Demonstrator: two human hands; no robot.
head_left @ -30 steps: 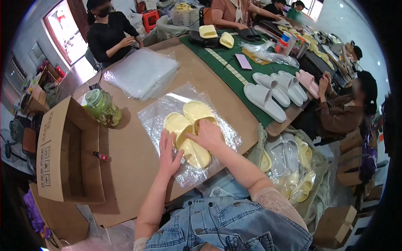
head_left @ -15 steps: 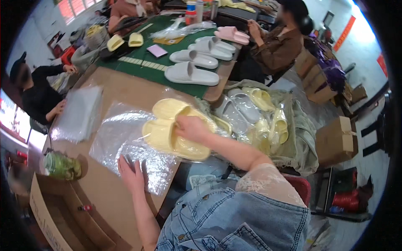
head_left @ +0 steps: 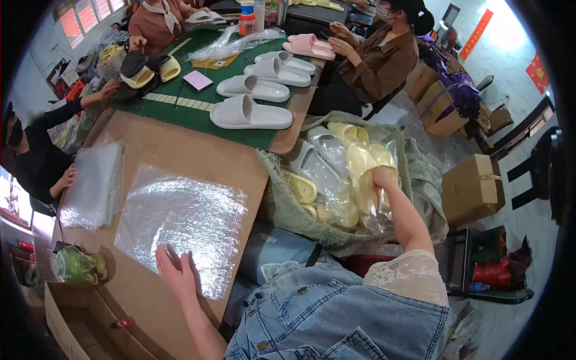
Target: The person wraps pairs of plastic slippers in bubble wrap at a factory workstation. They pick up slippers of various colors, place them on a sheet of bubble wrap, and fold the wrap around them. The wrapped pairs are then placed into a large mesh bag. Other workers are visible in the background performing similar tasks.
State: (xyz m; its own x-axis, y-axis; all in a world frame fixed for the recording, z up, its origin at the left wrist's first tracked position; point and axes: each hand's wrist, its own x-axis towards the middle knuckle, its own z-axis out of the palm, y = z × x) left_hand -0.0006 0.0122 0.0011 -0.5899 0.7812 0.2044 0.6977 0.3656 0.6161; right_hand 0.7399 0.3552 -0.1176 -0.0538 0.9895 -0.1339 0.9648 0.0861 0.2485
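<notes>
Nearest the wearer, at eight o'clock in the view, the left hand [head_left: 176, 273] is resting on a clear plastic bag [head_left: 180, 210]; its fingers are lying loose and slightly bent, grasping nothing. The bag is lying flat on a brown table [head_left: 192, 150], and a cardboard box [head_left: 62, 327] and a green jar [head_left: 78, 267] are standing left of it, between seven and eight. At three o'clock the right hand [head_left: 384, 177] is reaching to the straps of the yellow slippers [head_left: 363, 159], which are sitting in the mouth of a filled sack [head_left: 273, 198] among others in clear plastic. Its fingertips are hiding at the straps, so one cannot tell whether they are gripping or letting go.

The slippers are changing place: half a second ago they were hanging over the table's near edge, and now they are sitting at the sack. This seems to be ending their turn at the table, and the bag, partly covered then, is now showing almost whole.

Farther off, at ten o'clock, a co-worker [head_left: 42, 150] in black is reaching nearer the dark-and-yellow slippers [head_left: 144, 75] than earlier. At eleven, white slippers [head_left: 252, 114] are lining a green mat [head_left: 180, 118].
</notes>
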